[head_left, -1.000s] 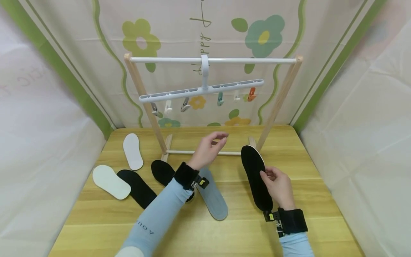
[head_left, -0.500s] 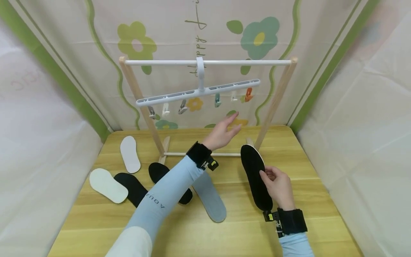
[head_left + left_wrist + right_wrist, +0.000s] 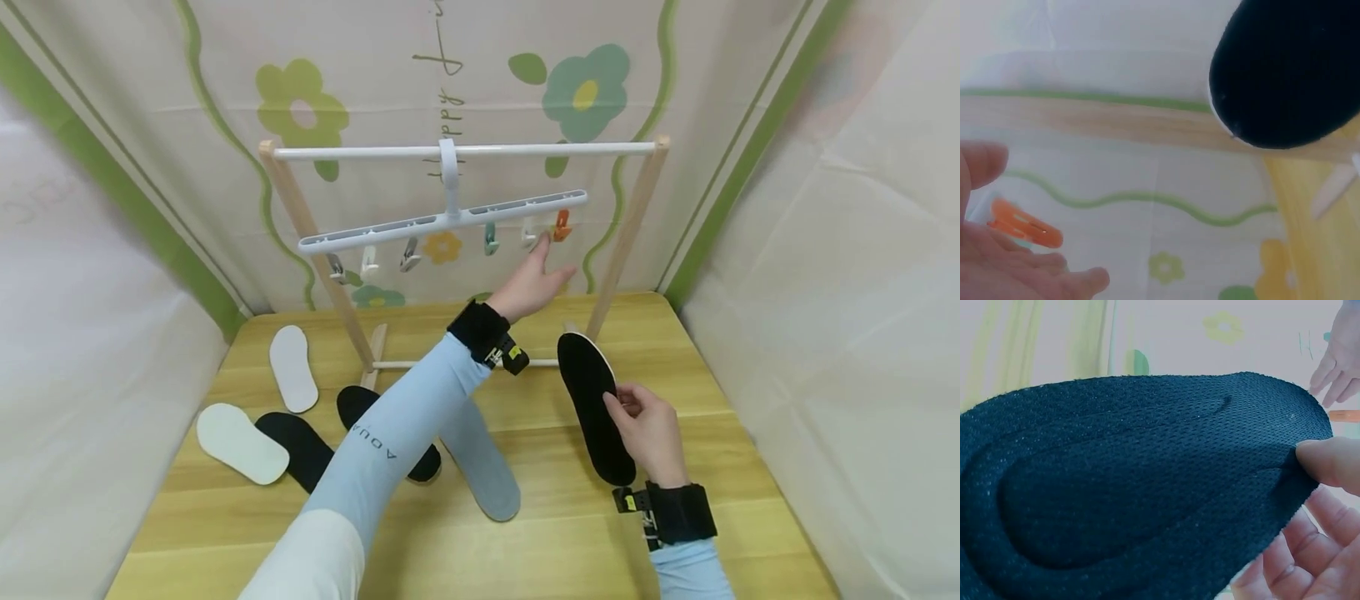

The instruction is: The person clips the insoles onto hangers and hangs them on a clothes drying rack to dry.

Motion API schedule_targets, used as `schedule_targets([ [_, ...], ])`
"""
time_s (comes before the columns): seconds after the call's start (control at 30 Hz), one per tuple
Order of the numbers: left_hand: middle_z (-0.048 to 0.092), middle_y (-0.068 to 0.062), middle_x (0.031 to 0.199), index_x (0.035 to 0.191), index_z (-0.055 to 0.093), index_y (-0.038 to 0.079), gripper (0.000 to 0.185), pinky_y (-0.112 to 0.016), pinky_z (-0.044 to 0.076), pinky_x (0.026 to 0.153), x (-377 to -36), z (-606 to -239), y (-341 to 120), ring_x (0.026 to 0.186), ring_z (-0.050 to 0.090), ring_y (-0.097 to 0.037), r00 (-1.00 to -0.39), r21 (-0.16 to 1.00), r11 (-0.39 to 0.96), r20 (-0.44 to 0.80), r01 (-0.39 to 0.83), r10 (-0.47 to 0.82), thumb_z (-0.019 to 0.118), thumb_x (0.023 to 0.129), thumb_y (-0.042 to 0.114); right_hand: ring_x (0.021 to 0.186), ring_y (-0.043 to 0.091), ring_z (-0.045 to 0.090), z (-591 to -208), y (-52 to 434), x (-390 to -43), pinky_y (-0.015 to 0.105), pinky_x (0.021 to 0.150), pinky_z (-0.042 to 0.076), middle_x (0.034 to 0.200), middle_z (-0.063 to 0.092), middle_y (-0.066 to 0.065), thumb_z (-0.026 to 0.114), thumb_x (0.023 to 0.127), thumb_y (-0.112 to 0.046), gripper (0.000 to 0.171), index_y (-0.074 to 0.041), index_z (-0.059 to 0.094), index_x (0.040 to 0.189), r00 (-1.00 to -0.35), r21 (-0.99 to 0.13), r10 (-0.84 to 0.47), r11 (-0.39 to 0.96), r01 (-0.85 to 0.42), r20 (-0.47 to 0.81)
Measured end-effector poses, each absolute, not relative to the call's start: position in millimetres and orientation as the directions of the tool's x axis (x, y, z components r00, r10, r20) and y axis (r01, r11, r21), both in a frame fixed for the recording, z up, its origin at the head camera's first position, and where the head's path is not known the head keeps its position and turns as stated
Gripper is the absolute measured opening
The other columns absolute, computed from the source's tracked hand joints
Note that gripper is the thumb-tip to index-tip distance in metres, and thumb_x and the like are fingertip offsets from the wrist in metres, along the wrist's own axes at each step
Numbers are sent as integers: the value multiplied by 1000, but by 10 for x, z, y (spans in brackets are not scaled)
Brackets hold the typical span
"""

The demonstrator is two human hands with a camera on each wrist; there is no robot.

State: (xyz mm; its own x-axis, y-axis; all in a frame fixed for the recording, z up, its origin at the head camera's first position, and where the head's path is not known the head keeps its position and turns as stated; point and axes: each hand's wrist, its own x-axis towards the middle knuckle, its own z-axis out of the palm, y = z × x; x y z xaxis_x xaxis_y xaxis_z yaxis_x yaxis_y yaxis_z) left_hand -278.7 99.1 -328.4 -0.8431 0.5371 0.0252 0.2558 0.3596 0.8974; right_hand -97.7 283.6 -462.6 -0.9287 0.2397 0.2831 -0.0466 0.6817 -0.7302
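One black insole (image 3: 596, 408) is held in the right hand (image 3: 648, 433), thumb on the mesh face and fingers curled behind its edge; it stands off the table (image 3: 570, 533), toe end up, near the right post of the wooden rack (image 3: 626, 225). Left hand (image 3: 532, 283) is raised to the white clip hanger (image 3: 442, 221), fingers straight and holding nothing, fingertips at the orange clip (image 3: 561, 225); the wrist view shows that clip (image 3: 1022, 226) just beside the palm.

Risks, as judged:
- Hanger hangs from the white rail (image 3: 465, 152) by a single hook and already sits tilted. A one-sided push at the orange clip could swing or slide it, and the clip would dodge the fingers.
- Insole is thin and flexible, gripped along one edge only. It may droop or twist, so the toe misses the clip mouth.
- Clip is at the far right of the bar, close to the post; the insole could knock the post.

Other insoles, white (image 3: 242, 432), black (image 3: 296, 442) and grey (image 3: 480, 467), lie on the table under the left sleeve (image 3: 405, 433).
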Motion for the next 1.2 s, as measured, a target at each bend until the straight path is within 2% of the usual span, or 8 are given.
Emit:
schedule_targets([
  [0.17,-7,0,165,158,-11,18,88,-34,8,119,-2826,-3238,1058,149,2,-17,-862,933,296,27,203,507,52,102,43,73,20,62,-4582,2841,-962,22,62,51,89,69,10,68,96,-19,20,-2,71,104,-927,-736,244,675,-48,284],
  [0.3,-1,0,166,159,-10,20,89,-36,10,119,-2870,-3194,1111,150,4,-19,-867,949,254,36,185,497,54,101,41,74,21,62,-4544,2838,-959,23,63,52,90,69,10,68,96,-21,21,-2,71,105,-928,-731,247,681,-38,279],
  [0.53,25,-6,161,160,4,21,80,-42,32,114,-2947,-3118,1183,144,29,-31,-872,968,169,85,187,481,58,102,32,74,22,61,-4481,2847,-958,26,63,51,89,69,11,67,96,-21,22,-2,70,106,-929,-733,244,679,-41,277],
  [0.67,36,-11,153,159,11,22,72,-40,42,106,-2935,-3096,1226,135,43,-30,-861,970,138,105,198,498,56,103,32,73,22,61,-4461,2864,-953,25,63,51,89,69,11,67,97,-21,23,-1,70,106,-928,-734,244,678,-44,281],
  [0.8,42,-12,146,156,19,18,63,-36,44,104,-2889,-3081,1237,130,47,-25,-856,966,130,129,222,500,52,104,33,74,21,61,-4441,2868,-950,25,64,51,90,69,12,67,96,-21,23,-1,70,107,-925,-737,244,674,-55,292],
  [0.97,42,-10,146,153,27,13,54,-34,43,104,-2830,-3074,1218,128,49,-20,-842,959,96,184,268,508,45,106,33,74,21,61,-4430,2859,-943,25,64,51,90,69,11,67,96,-21,22,-1,70,106,-924,-735,242,675,-57,295],
  [1.2,52,-10,132,140,40,10,40,-37,45,102,-2737,-3075,1186,120,54,-23,-817,957,71,198,280,542,42,107,32,73,21,61,-4427,2857,-927,23,63,51,90,69,11,67,97,-21,22,-1,70,106,-922,-736,245,675,-59,298],
])
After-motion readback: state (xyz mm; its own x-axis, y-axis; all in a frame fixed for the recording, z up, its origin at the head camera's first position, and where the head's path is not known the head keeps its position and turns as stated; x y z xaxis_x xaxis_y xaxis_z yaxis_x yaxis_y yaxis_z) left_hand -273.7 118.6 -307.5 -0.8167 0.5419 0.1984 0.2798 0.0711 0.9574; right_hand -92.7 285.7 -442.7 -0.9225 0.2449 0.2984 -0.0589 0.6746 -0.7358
